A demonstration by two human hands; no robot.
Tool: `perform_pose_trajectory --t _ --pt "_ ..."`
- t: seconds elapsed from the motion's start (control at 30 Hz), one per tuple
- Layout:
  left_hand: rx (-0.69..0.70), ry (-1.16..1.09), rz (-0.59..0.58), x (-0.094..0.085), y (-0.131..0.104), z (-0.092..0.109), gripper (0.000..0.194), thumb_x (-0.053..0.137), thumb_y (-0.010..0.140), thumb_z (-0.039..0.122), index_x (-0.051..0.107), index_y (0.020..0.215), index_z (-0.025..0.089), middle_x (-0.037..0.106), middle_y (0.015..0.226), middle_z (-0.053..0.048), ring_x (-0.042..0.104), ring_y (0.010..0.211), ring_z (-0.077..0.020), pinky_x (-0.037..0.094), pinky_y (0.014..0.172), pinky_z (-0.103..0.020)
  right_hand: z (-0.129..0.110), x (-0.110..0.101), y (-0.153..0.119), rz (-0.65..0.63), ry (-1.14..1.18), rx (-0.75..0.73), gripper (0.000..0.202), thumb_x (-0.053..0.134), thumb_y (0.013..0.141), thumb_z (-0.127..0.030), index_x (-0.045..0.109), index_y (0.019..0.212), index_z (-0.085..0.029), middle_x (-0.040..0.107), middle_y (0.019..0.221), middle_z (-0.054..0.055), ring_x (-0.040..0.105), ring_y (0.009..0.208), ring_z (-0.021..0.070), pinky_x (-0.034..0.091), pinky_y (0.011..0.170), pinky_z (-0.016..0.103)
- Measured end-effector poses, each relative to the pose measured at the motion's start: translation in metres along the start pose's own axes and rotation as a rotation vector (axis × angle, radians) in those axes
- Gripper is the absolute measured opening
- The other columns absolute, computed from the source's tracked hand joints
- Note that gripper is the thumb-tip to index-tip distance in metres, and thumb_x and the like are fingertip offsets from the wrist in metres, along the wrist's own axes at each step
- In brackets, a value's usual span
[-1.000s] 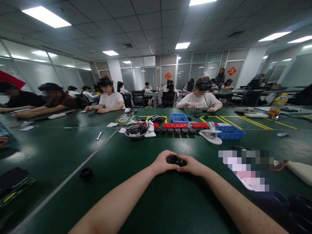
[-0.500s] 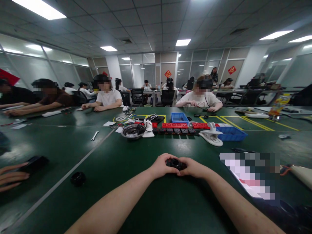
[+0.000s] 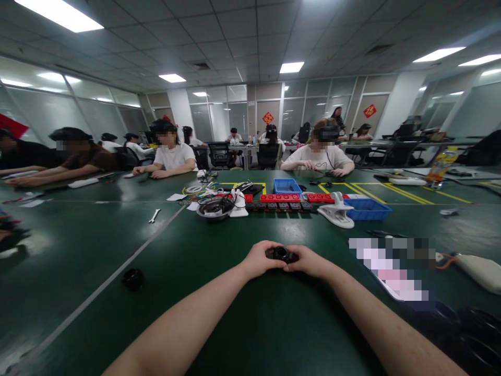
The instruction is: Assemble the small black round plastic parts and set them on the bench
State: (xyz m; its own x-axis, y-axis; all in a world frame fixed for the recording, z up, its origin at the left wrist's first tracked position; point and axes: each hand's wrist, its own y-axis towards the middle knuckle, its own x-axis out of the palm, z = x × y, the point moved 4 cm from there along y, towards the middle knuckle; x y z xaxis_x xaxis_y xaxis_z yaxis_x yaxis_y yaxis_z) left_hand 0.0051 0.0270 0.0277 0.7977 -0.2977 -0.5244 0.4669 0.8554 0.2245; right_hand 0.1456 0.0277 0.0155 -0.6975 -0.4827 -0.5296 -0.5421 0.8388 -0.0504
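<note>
"In the head view, where's the black part (image 3: 281, 254)?"
"Just below the middle of the frame, between the left hand (image 3: 261, 259) and the right hand (image 3: 309, 262)."
"How does it look?"
"Dark and compact, with a raised round rim about a hollow; its ends vanish under the fingers."
"And the hands?"
"Both grasp it, one at either end, thumbs on the near side."
"Anything else?"
"A rounded black piece (image 3: 133, 280) on the green table (image 3: 230, 329), lower left."

From above the table (image 3: 250, 324), the head view faces forward, apparently slightly downward.
</note>
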Motion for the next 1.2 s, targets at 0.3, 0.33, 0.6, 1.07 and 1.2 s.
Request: perform_pose_trajectory --t 0.3,0.33,0.6,1.07,1.2 --pt "-0.107 0.082 0.214 0.011 -0.006 0.001 0.043 0.068 0.054 0.032 0.058 0.093 0.018 0.056 0.088 -0.003 0.051 0.079 -0.0161 0.041 0.068 -0.026 0.005 0.005 -0.001 0.309 -0.270 0.121 0.029 0.068 0.052 -0.032 0.052 0.069 -0.016 0.051 0.060 -0.003 0.047 0.057 0.0115 0.031 0.048 0.020" --pt "-0.119 0.105 0.261 0.012 -0.006 0.000 0.043 0.068 0.055 0.033 0.058 0.093 0.018 0.056 0.088 -0.003 0.051 0.080 -0.0168 0.040 0.070 -0.027 0.003 0.008 -0.002 0.376 -0.345 0.148 0.028 0.067 0.053 -0.034 0.050 0.068 -0.016 0.051 0.061 -0.003 0.047 0.058 0.0118 0.030 0.048 0.020" --pt "-0.137 0.088 0.305 0.008 -0.004 -0.006 0.043 0.067 0.056 0.032 0.057 0.094 0.016 0.056 0.092 -0.005 0.051 0.082 -0.0177 0.040 0.072 -0.028 -0.012 0.017 -0.005 0.476 -0.547 0.213 0.036 0.059 0.061 -0.046 0.050 0.079 -0.016 0.055 0.079 0.006 0.052 0.068 0.0177 0.034 0.054 0.025" --pt "-0.051 -0.259 -0.122 0.004 0.002 -0.011 0.050 0.070 0.052 0.028 0.055 0.097 0.014 0.058 0.085 -0.004 0.051 0.071 -0.0122 0.040 0.066 -0.025 -0.017 0.004 -0.012 -0.020 -0.034 -0.002 0.041 0.062 0.062 -0.024 0.053 0.101 -0.016 0.058 0.085 0.001 0.052 0.075 0.0157 0.040 0.068 0.026" --pt "-0.065 -0.279 -0.117 0.003 0.003 -0.012 0.050 0.071 0.051 0.027 0.056 0.096 0.013 0.058 0.086 -0.005 0.052 0.073 -0.0134 0.040 0.069 -0.026 -0.019 -0.003 -0.011 -0.045 -0.005 0.041 0.050 0.060 0.061 -0.023 0.047 0.109 -0.016 0.056 0.092 0.004 0.051 0.075 0.0153 0.040 0.068 0.028"
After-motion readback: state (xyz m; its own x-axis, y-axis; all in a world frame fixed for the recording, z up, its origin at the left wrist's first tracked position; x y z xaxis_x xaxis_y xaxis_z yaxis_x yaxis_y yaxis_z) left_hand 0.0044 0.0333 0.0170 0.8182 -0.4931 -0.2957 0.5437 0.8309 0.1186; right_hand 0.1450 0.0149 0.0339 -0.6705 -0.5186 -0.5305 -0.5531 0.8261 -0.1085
